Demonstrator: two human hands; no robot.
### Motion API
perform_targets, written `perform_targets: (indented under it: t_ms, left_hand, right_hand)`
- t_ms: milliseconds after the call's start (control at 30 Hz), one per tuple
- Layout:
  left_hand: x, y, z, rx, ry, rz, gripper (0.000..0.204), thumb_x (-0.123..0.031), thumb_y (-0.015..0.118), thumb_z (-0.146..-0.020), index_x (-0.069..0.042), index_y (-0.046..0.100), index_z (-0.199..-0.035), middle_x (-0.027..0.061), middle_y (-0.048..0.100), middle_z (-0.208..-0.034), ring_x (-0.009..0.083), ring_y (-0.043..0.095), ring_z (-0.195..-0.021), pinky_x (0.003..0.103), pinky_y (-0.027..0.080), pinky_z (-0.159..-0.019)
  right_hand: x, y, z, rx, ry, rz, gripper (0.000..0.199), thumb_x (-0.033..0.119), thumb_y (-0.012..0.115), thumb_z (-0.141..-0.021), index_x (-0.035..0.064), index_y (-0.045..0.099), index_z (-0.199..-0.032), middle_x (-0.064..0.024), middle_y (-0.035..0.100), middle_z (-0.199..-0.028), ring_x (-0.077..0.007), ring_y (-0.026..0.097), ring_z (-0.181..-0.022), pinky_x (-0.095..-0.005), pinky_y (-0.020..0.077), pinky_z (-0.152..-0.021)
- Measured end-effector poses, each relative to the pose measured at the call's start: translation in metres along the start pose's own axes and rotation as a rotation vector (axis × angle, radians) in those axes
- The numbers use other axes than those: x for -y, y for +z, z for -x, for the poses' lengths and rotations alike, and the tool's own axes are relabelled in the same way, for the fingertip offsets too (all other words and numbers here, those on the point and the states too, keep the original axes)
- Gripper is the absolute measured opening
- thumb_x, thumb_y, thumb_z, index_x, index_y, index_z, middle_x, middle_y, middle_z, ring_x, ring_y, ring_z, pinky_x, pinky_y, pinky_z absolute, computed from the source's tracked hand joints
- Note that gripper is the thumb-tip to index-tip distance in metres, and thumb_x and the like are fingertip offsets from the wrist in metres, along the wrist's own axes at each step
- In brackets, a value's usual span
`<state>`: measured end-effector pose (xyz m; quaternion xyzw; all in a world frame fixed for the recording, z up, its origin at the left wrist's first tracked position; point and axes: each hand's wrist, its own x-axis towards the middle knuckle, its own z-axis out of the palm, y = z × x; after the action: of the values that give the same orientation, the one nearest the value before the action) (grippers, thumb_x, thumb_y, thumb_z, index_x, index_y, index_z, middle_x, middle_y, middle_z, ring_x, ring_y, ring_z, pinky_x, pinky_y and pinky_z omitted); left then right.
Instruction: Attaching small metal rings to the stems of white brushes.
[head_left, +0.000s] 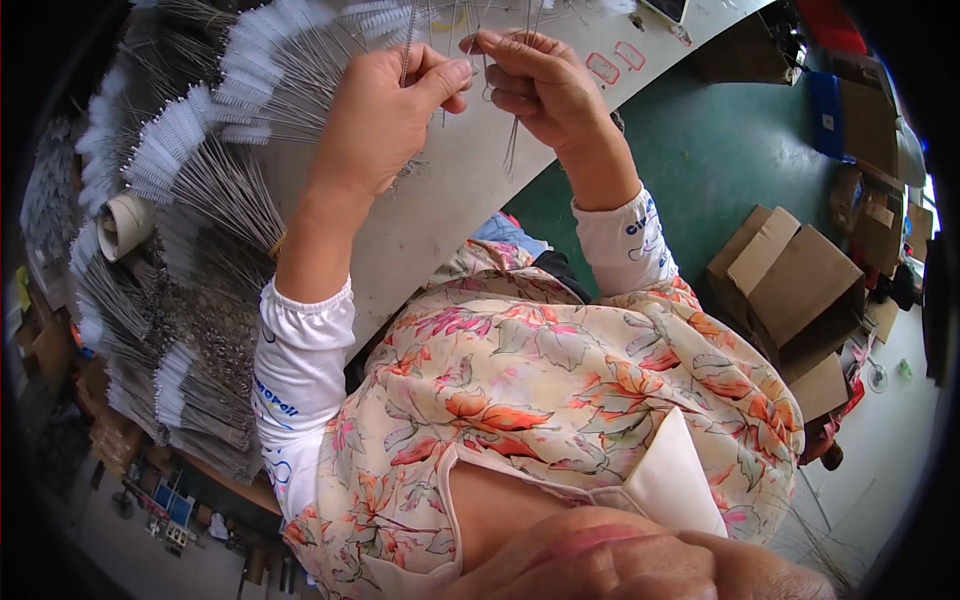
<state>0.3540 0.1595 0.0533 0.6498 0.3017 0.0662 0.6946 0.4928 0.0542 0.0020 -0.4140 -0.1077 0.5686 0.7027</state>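
Observation:
My left hand [390, 115] is closed in a pinch above the table, thumb against the bent fingers. A thin twisted wire [408, 45] stands up out of it, and its far end runs off the upper edge. Just to the right, my right hand [540, 85] is closed on a few thin wire brush handles [513, 148], whose looped ends hang below the fingers. The fingertips of both hands are close together, with fine wires between them. Bundles of white-bristled wire brushes [170, 145] lie left of my left hand, their handles [235, 190] pointing toward me.
The pale table [400, 245] carries more brush bundles [265, 55], a white roll [125, 225] and a heap of small wire pieces [215, 320]. Two red-outlined labels [603, 68] lie near its right edge. An open cardboard box [790, 280] stands on the green floor [690, 150] at right.

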Motion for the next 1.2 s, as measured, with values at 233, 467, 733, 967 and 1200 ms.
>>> perform_targets:
  t_ms: [233,467,733,967,1200]
  left_hand:
    - [-0.021,0.016,0.066,0.191,-0.097,0.062,0.015,-0.014,0.058,-0.086,-0.004,0.055,-0.076,-0.0014,0.054,-0.063,-0.0016,0.03,-0.041,0.015,0.021,-0.036]
    - [-0.03,-0.008,0.117,0.508,-0.24,0.159,0.011,-0.007,0.059,-0.084,-0.002,0.057,-0.075,-0.0033,0.053,-0.066,0.0016,0.043,-0.059,0.018,0.034,-0.052]
    - [-0.011,-0.03,0.14,0.043,-0.105,0.266,0.014,-0.012,0.058,-0.088,-0.001,0.059,-0.081,0.0014,0.058,-0.068,-0.0014,0.037,-0.045,0.016,0.027,-0.04]
    - [0.009,-0.024,0.134,0.042,-0.03,0.377,0.016,-0.016,0.058,-0.089,-0.001,0.06,-0.084,0.0032,0.059,-0.069,-0.0019,0.032,-0.041,0.015,0.022,-0.034]
    - [0.017,-0.016,0.132,0.167,-0.113,0.352,0.015,-0.015,0.057,-0.089,-0.001,0.057,-0.084,0.006,0.059,-0.071,-0.0011,0.029,-0.039,0.015,0.022,-0.034]
  right_hand:
    - [0.004,-0.001,-0.015,-0.203,-0.208,-0.109,0.015,0.016,0.062,-0.086,0.0028,0.054,-0.084,0.0077,0.035,-0.057,-0.0025,0.027,-0.045,-0.0177,0.0222,-0.04]
    - [0.009,-0.005,-0.033,-0.306,-0.281,-0.147,0.016,0.017,0.064,-0.085,0.0059,0.053,-0.083,0.006,0.037,-0.059,-0.003,0.031,-0.045,-0.0191,0.0248,-0.039]
    - [0.024,-0.015,-0.025,-0.161,-0.276,0.633,0.033,0.029,0.064,-0.085,-0.0016,0.064,-0.098,0.0051,0.041,-0.056,-0.0034,0.03,-0.044,-0.0182,0.0235,-0.039]
    - [0.044,0.02,-0.005,-0.15,-0.301,0.957,0.029,0.032,0.067,-0.082,0.0028,0.068,-0.077,0.0028,0.048,-0.049,-0.0058,0.04,-0.043,-0.0223,0.0299,-0.039]
    - [0.033,0.081,0.007,0.241,0.031,0.25,0.019,0.02,0.067,-0.083,0.0028,0.061,-0.076,0.0074,0.039,-0.051,-0.0021,0.029,-0.041,-0.0205,0.0192,-0.037]
